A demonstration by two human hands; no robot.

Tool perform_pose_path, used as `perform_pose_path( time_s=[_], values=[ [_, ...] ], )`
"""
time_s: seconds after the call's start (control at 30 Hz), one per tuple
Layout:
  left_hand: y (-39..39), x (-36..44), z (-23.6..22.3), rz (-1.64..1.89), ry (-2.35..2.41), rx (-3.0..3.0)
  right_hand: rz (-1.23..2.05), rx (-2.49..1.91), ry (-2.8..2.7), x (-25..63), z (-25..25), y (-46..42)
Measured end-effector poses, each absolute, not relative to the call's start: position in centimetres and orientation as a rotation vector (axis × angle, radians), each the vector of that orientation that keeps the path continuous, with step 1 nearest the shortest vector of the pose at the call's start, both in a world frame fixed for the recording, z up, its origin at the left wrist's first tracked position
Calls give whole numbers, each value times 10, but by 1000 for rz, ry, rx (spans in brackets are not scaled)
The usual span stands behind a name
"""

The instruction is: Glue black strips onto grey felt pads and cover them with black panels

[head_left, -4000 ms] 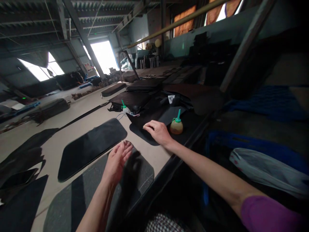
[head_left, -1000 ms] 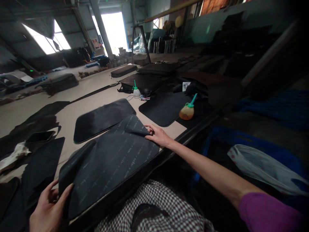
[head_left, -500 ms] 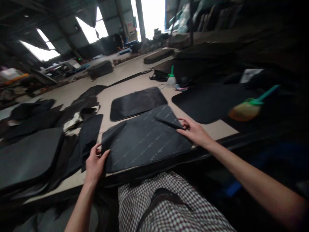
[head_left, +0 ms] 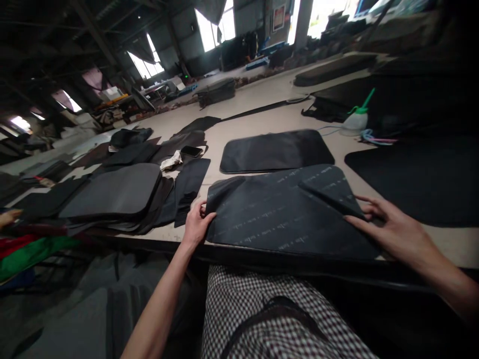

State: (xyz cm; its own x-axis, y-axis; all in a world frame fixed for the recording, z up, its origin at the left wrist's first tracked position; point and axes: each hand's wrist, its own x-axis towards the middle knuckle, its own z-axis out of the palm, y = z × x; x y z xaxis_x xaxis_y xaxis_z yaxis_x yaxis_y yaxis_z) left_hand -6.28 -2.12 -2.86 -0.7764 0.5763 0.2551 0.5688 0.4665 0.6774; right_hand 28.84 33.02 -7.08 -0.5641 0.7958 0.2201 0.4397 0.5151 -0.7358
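Grasping a black, round-cornered, pliable rectangular sheet with pale slanting print by its short ends, with the bare left hand at one and the bare right hand at the other, thumbs on top. Lying at the near edge of the pale, flat-topped table, between both hands and equally near to each, with long axis running left to right, short ends pointing at the hands, and a raised fold near either end. Facing, just beyond, a plain black round-cornered panel laid roughly parallel, then, farther right, a white squeeze bottle with a green spout.
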Motion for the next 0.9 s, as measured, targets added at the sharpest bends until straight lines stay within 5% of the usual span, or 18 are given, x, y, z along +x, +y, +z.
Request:
perform_pose_path(
  time_s=[0.43,0.57,0.7,0.9],
  values=[
    [-22,-60,-31,1192,2717,1118,844,-1012,-2210,289,-72,332],
    [-21,-60,-33,1150,2792,1289,559,-859,-2256,286,-73,334],
    [-21,-68,-40,838,2790,1645,167,-608,-2383,285,-69,330],
    [-23,-78,-54,442,2699,1806,68,-438,-2611,287,-77,325]
  ],
)
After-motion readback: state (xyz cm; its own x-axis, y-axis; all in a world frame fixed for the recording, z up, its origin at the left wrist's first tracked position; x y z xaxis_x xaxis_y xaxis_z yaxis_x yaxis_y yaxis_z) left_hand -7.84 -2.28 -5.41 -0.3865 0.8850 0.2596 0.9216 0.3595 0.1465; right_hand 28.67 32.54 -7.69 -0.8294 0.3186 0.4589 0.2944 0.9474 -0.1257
